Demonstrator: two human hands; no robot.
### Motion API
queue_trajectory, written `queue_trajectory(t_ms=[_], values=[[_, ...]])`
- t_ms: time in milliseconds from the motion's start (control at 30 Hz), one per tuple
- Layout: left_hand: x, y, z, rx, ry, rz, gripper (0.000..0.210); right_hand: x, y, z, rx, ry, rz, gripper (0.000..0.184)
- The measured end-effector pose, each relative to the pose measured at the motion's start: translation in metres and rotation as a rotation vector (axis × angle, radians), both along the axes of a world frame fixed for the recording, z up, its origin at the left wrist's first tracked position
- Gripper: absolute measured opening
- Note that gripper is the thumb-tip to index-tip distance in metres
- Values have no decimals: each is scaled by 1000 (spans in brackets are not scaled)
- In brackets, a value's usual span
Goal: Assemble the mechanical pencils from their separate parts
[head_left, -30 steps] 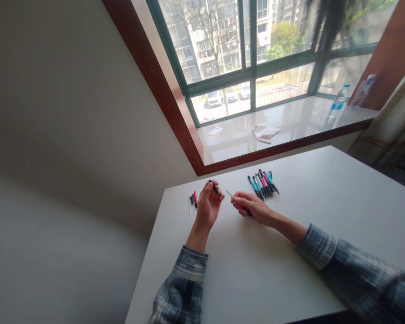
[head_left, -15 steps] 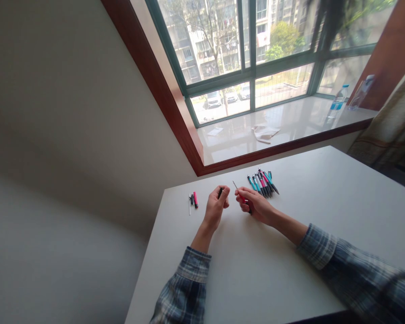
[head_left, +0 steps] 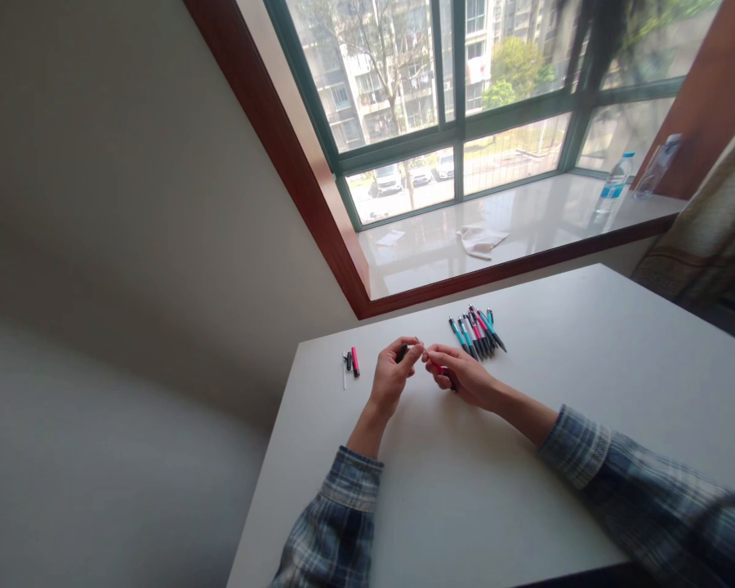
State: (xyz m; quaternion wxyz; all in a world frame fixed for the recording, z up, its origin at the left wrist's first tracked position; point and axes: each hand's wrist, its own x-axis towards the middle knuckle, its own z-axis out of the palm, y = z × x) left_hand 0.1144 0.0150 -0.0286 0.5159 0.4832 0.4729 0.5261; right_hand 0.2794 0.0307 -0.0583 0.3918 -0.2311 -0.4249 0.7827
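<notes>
My left hand [head_left: 389, 379] is closed, with a small black pen part [head_left: 402, 353] tucked in its curled fingers. Its thumb and forefinger meet at the thin tip of a refill [head_left: 422, 348], which sticks out of a pink pen barrel [head_left: 437, 369]. That barrel is gripped in my right hand [head_left: 470, 379], its dark end showing below the fingers. Both hands are just above the white table [head_left: 465, 490], fingertips nearly touching. Left of them lie a pink-and-black pen barrel [head_left: 355, 362], a small black piece [head_left: 349, 361] and a thin white refill [head_left: 344, 372].
Several pens [head_left: 478, 333], turquoise and pink with dark grips, lie in a bunch beyond my right hand. On the windowsill are a crumpled cloth [head_left: 481, 242], a paper [head_left: 390, 238] and two bottles [head_left: 616, 184]. A wall [head_left: 128, 245] borders the left side.
The left thumb and forefinger have come onto the refill's tip, which stood free before. The two hands are slightly closer together. The pens and loose parts lie as before.
</notes>
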Motion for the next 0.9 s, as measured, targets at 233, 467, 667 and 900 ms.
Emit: queue_trajectory(t_ms=[233,467,667,900], values=[[-11,7,3,72,-81,210,38,-1,-2,-2,70,-40,34,29],[-13,3,3,200,451,162,32,-1,0,-1,21,-65,-106,34],[2,-4,0,263,508,30,32,0,2,-4,85,-107,-125,46],[0,-5,3,294,691,48,26,-4,4,-11,138,-138,-133,46]])
